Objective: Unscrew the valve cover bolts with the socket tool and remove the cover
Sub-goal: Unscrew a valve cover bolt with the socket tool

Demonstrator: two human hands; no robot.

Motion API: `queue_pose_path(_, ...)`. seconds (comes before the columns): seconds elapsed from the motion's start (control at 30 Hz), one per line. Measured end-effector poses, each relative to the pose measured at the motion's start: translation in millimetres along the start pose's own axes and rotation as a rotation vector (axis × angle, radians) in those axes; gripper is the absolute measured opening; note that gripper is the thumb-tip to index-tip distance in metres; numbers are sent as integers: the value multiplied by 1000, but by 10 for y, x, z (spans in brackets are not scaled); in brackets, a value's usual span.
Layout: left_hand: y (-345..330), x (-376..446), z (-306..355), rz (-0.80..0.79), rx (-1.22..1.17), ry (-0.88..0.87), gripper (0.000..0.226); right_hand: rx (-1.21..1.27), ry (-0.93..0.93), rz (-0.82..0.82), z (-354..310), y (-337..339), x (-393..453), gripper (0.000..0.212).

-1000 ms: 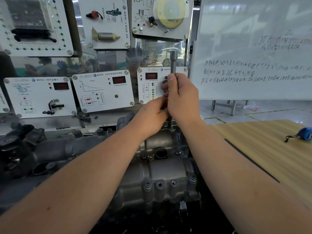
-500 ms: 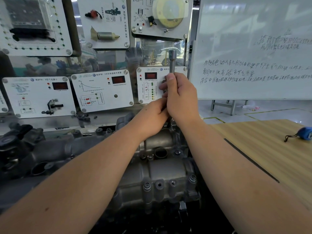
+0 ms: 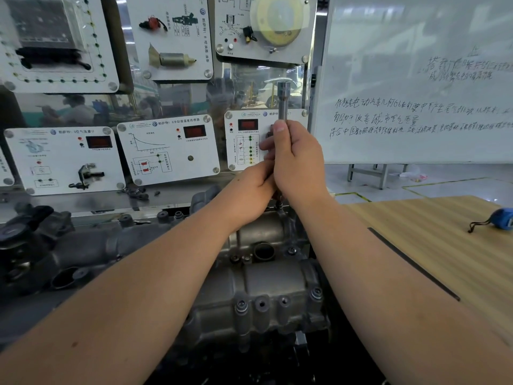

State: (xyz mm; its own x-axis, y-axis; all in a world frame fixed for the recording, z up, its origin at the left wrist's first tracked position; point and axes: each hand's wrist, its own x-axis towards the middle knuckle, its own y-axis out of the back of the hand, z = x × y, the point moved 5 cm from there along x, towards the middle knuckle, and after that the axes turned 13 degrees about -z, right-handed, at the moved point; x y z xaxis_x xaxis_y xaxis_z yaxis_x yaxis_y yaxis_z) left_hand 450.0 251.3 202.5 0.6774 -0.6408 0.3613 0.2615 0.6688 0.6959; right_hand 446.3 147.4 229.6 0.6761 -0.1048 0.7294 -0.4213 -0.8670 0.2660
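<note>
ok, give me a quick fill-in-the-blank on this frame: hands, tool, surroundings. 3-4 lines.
1. The right hand grips the socket tool, which stands nearly ____.
2. The left hand sits just ____ the right hand on the tool.
3. The blue object lies on the ____ table.
4. Right of the tool stands a ____ with handwriting.

Missing words: upright; below; wooden; whiteboard
</note>
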Motion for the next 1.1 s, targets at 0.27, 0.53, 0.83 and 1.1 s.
queue_pose_path(0.27,11,20,16,17,65,13,18,30,0,44,11,32,-1,6)
queue_pose_path(0.53,11,-17,49,-2,49,16,23,38,8,9,-15,-2,-8,23)
queue_pose_path(0.83,13,11,10,13,33,23,17,42,26,25,-28,21,-9,18)
queue_pose_path(1.1,19,12,7,16,43,-12,13,79,28,-20,-33,-8,-20,19)
